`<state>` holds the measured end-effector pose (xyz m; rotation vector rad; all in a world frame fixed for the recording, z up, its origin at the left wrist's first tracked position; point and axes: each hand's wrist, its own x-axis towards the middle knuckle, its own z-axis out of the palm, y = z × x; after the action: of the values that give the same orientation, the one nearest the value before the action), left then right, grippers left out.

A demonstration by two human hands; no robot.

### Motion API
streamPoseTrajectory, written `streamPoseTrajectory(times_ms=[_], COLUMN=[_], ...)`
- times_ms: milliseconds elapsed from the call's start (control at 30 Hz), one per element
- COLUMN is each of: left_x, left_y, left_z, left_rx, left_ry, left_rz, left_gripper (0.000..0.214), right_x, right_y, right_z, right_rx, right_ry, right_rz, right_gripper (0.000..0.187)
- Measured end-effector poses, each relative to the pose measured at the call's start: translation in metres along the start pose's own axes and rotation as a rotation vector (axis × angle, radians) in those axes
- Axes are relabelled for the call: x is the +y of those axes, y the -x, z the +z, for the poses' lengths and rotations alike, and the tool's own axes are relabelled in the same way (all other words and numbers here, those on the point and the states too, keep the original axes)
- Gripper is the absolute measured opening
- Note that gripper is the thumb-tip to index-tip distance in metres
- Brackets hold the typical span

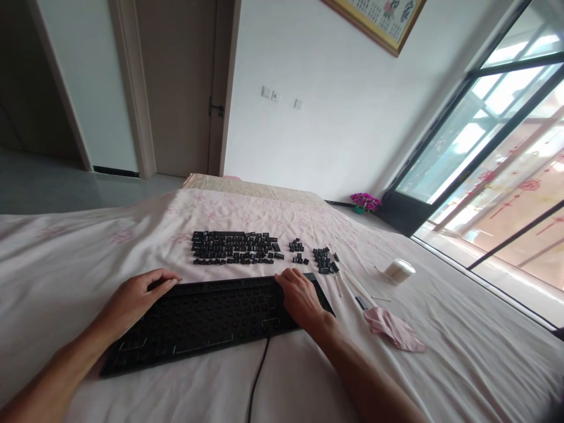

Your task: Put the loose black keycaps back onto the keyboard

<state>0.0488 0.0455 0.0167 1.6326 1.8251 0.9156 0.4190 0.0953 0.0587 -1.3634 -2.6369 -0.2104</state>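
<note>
A long, black, rectangular plastic keyboard (207,317), its switches bare of caps, lies on a bed spread with a pale pink, flower-patterned fabric sheet (176,396). Its long axis runs left to right but on a slant: the left end comes closer to the wearer, the right end sits farther out.

The left hand (144,295) is at the far left corner, thumb and fingers brought together on the far edge, so it seems to pinch the keyboard there. The right hand (302,295) lies across the right-hand part, fingers bent over the same far edge; whether it grips or merely rests cannot be told, since its underside is hidden. Most of the keyboard's length stretches between the two hands.

Straight beyond that far edge, and apart from it, small black plastic keycaps (235,248) stand in rows; the right hand is nearer the smaller clusters at their right. A thin black cable (259,369) leads from the near edge toward the wearer. A crumpled pink fabric cloth (393,330) lies right of the right hand.
</note>
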Motion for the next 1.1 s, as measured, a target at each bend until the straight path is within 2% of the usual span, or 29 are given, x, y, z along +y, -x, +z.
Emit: streamPoseTrajectory(times_ms=[333,500,667,733,800,833,967,1100], left_x=[0.003,-0.001,-0.008,-0.009,-0.008,-0.007,-0.001,0.001], left_y=[0.001,-0.002,-0.004,-0.005,-0.005,-0.004,-0.003,-0.002], left_z=[-0.001,0.000,0.002,0.003,0.003,0.003,0.002,0.002], left_rx=[0.015,0.017,0.000,-0.003,-0.001,-0.002,-0.002,-0.015], left_ry=[-0.002,-0.006,0.017,0.032,0.044,0.049,0.064,0.055], left_rz=[0.014,0.013,0.007,0.000,-0.001,0.000,-0.009,-0.047], left_gripper=[0.040,0.039,0.041,0.041,0.041,0.040,0.038,0.038], right_x=[-0.004,0.005,0.045,0.071,0.097,0.109,0.140,0.148], right_y=[0.004,0.006,-0.013,-0.030,-0.049,-0.058,-0.088,-0.107], right_z=[-0.005,-0.007,0.000,0.001,0.001,0.000,0.002,0.010], right_rx=[-0.015,0.048,0.151,0.180,0.137,0.131,0.105,0.043], right_ry=[-0.028,-0.196,-0.321,-0.274,-0.185,-0.162,-0.096,-0.029], right_rz=[0.042,0.055,0.141,0.264,0.403,0.423,0.416,0.353], right_gripper=[0.048,0.048,0.039,0.035,0.031,0.031,0.028,0.030])
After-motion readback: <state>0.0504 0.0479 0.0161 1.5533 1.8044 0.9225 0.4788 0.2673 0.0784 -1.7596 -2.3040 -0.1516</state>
